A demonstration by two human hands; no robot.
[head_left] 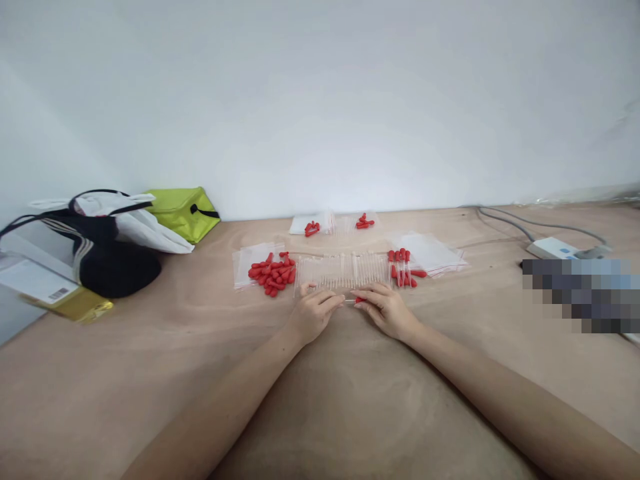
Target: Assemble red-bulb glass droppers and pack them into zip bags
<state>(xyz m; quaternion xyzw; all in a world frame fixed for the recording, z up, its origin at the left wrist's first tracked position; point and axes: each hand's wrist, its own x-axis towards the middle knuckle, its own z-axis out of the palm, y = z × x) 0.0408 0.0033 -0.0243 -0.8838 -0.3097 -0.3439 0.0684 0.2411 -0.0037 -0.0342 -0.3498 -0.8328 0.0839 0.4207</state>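
From where I am standing, a person is working with both bare hands at a wooden table (125,387). The left hand (313,313) is pinching a thin clear tube (349,302), thumb and forefinger closing together on it. The right hand (384,310) is clamping its fingertips on a red bulb (360,300) at the tube's other end. Both pieces are lying level between the hands, near the table's surface; how far the tube is entering the bulb I cannot tell.

Just beyond the hands, a row of clear tubes (345,270) is lying side by side. A heap of red bulbs (273,272) is resting at its left end, partly covering some clear bags (245,257). At its right end, several red-tipped droppers (403,267) are lying next to more flat bags (430,252). A black cap (117,270) and a lime-green bag (180,207) are sitting well apart, at far left.
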